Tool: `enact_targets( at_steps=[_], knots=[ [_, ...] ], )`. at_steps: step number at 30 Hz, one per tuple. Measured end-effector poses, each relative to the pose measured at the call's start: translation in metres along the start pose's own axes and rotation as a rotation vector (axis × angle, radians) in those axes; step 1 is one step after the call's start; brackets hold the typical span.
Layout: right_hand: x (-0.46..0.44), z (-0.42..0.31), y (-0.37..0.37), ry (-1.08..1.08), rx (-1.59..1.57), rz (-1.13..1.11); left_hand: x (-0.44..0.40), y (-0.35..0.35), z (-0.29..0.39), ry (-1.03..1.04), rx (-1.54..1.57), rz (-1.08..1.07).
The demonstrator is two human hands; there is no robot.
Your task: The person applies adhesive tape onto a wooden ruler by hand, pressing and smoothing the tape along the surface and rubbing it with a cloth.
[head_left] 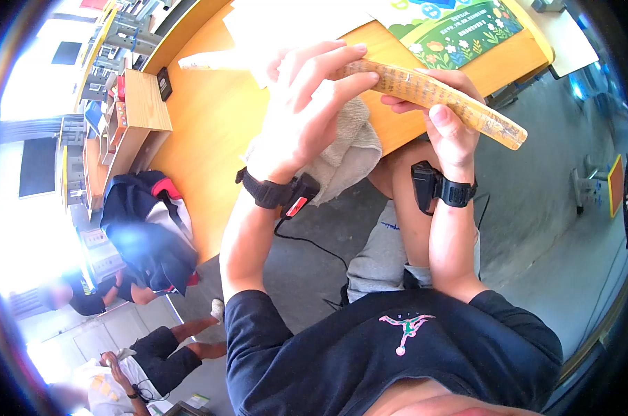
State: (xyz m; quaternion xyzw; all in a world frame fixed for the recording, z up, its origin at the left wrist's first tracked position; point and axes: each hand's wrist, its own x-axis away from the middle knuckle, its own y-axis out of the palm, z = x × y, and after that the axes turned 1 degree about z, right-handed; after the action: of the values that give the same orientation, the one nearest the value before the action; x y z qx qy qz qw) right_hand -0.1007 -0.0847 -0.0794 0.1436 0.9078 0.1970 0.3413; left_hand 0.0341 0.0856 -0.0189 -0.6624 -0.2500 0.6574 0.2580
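A long, narrow yellow strip (446, 97) covered in small printed characters slants down to the right over the desk edge. My left hand (307, 104) is closed on its upper left end, fingertips over the strip, thumb hidden. Nearer the other end, my right hand (452, 114) grips the strip with the thumb on its face and the fingers behind. Beneath my left hand lies a crumpled grey cloth (349, 142). A white pointed object (213, 60) shows left of that hand; whether it touches the hand is unclear.
White paper (300, 21) and a green flowered sheet (466, 38) lie on the yellow desk (203, 125). Dark clothing (147, 229) hangs by its left edge, near a wooden shelf (137, 111). Two other people are at the lower left. A cable (314, 243) runs from my left wrist.
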Motion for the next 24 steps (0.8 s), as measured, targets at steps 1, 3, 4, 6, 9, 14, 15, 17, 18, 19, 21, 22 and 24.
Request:
enact_targets(
  at_steps=[1, 3, 4, 6, 9, 14, 15, 17, 18, 19, 21, 22, 24],
  knots=[
    [0.000, 0.000, 0.000, 0.003, -0.012, -0.003, 0.000, -0.001, 0.001, -0.001, -0.012, -0.007],
    [0.001, 0.000, 0.000, 0.006, -0.024, -0.003, 0.000, -0.001, 0.002, -0.001, -0.022, -0.017],
    [0.001, 0.001, 0.001, 0.001, -0.031, -0.004, -0.001, -0.001, 0.002, -0.001, -0.014, -0.001],
    [-0.001, 0.002, 0.000, -0.005, -0.037, -0.006, 0.001, 0.000, 0.003, -0.001, -0.008, 0.016],
    [-0.008, 0.005, -0.003, -0.108, 0.094, -0.133, 0.006, 0.001, 0.005, -0.071, 0.095, 0.093],
    [-0.008, 0.003, 0.001, -0.115, 0.162, -0.127, 0.004, 0.000, 0.003, -0.026, 0.045, 0.137],
    [-0.008, 0.002, 0.003, -0.097, 0.090, -0.086, 0.003, -0.001, 0.004, -0.028, 0.045, 0.136],
    [-0.011, 0.005, 0.003, -0.148, 0.105, -0.117, 0.002, -0.003, 0.004, 0.014, -0.001, 0.145],
    [-0.013, 0.005, 0.002, -0.200, 0.121, -0.149, 0.001, -0.003, 0.004, 0.012, -0.001, 0.145],
    [-0.014, 0.005, 0.002, -0.200, 0.121, -0.149, 0.002, -0.002, 0.003, 0.026, -0.009, 0.149],
    [-0.014, 0.006, 0.003, -0.199, 0.115, -0.157, 0.003, -0.003, 0.004, 0.041, -0.016, 0.153],
    [-0.014, 0.005, 0.003, -0.198, 0.114, -0.158, 0.003, -0.004, 0.004, 0.048, -0.027, 0.148],
    [-0.009, 0.006, 0.004, -0.183, 0.133, -0.154, 0.006, -0.005, 0.004, 0.056, -0.039, 0.142]
  ],
)
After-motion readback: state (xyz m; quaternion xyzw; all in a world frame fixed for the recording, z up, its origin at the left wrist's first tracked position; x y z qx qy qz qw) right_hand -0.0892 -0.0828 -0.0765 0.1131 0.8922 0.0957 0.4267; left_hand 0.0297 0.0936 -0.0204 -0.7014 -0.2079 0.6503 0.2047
